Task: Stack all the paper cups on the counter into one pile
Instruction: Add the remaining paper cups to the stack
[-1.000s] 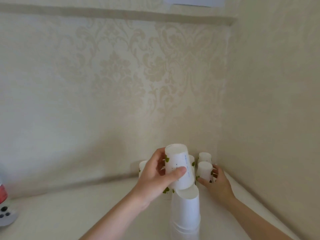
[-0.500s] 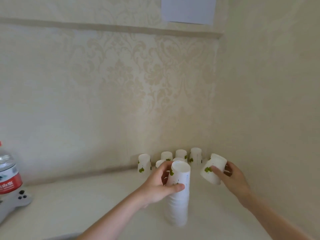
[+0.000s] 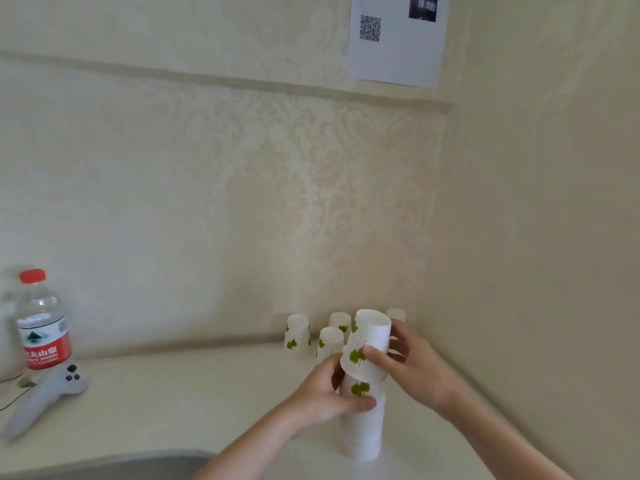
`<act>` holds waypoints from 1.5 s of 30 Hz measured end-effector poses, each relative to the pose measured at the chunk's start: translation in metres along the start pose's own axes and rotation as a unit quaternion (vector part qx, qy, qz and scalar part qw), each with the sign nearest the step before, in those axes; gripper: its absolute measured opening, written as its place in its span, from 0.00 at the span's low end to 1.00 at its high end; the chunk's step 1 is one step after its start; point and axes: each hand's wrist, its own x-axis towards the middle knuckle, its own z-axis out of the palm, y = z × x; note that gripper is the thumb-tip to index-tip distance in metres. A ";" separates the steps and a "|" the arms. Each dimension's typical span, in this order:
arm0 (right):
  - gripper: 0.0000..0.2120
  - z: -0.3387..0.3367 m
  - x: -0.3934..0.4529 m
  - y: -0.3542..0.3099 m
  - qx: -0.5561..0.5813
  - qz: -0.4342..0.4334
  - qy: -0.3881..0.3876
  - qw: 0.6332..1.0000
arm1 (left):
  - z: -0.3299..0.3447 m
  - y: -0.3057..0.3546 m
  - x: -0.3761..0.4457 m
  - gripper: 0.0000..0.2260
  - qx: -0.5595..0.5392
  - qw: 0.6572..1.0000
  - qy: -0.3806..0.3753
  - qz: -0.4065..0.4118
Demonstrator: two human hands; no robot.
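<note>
Pinched between thumb and fingers, an inverted paper cup point(image 3: 367, 344) sat in the right hand point(image 3: 417, 367), its mouth just lapping over the top of the cup stack point(image 3: 363, 424) and its closed base tipped up and back toward the wall. From the head camera, the one view there was, the cup's long axis leaned off the stack's upright line, so the next move, as I judged it, turned on swinging that base forward until the two axes agreed, then pressing down. The left hand point(image 3: 329, 396) was wrapped round the upper stack, thumb across the front just under a green leaf print, steadying it on the counter point(image 3: 180, 403). Both hands were closed on their loads, neither spread. The right hand was the nearer to the cups not yet stacked: four stood upside down against the back wall, well apart from the stack, among them a left loose cup point(image 3: 298, 336) and a nearer loose cup point(image 3: 329, 342). Far to the left stood a water bottle point(image 3: 43, 323) beside a grey controller point(image 3: 45, 393).
</note>
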 end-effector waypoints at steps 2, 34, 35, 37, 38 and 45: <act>0.22 0.002 -0.003 0.012 -0.016 0.011 -0.023 1.000 | -0.017 -0.013 -0.004 0.44 0.026 0.998 -0.041 -0.041; 0.28 0.001 0.110 0.148 -0.051 0.138 0.080 0.986 | -0.090 0.061 0.066 0.22 -0.069 0.967 0.212 0.122; 0.26 -0.007 0.104 0.145 -0.046 0.138 0.105 0.984 | -0.083 0.073 0.062 0.22 -0.077 0.971 0.181 0.134; 0.25 -0.028 0.089 0.141 -0.032 0.145 0.141 0.979 | -0.066 0.089 0.052 0.22 -0.077 0.980 0.118 0.143; 0.24 -0.038 0.081 0.136 -0.021 0.147 0.156 0.977 | -0.057 0.093 0.048 0.22 -0.071 0.983 0.092 0.144; 0.18 -0.088 0.030 0.087 0.051 0.105 0.212 0.970 | -0.020 0.089 0.026 0.29 -0.034 0.992 0.026 0.116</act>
